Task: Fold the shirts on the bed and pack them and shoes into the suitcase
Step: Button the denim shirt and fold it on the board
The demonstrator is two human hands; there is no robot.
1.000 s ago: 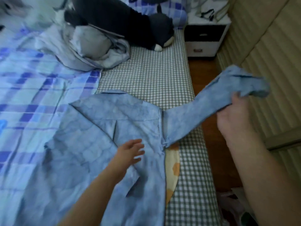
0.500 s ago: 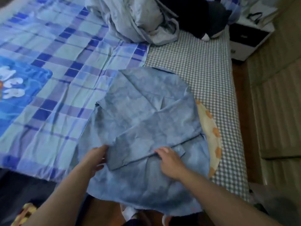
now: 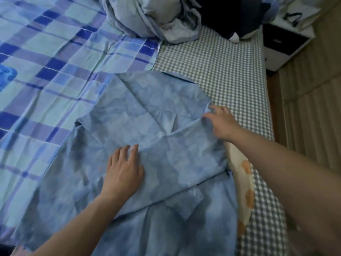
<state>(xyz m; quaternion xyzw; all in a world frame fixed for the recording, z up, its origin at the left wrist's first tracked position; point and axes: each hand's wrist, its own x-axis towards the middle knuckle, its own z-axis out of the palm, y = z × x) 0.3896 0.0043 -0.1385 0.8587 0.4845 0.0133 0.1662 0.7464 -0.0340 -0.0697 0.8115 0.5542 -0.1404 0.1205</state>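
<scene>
on the bed (image 3: 212,71), near its right edge, the shirt (image 3: 147,126) lies spread with one sleeve (image 3: 175,163) already folded across its middle. my left hand (image 3: 123,170) rests flat on this sleeve, fingers straight, so this grip has hold of nothing and only presses. my right hand (image 3: 221,124) is at the right shoulder of the shirt, and its fingers seem to pinch a small ridge of cloth there; i cannot see the fingertips well.

what could go wrong, as i judge it: if i pull with the right hand while the left presses only lightly, the folded sleeve may slide and open. the cloth is thin and wrinkled, so a crease can be locked in crooked. the lower hem seems to hang over the foot of the bed, and its weight may drag the shirt down. a pale cloth with orange spots (image 3: 243,182) lies under the right side and may get caught in the fold. the suitcase and shoes are not in view.

i can read no brand, label or writing anywhere.
</scene>
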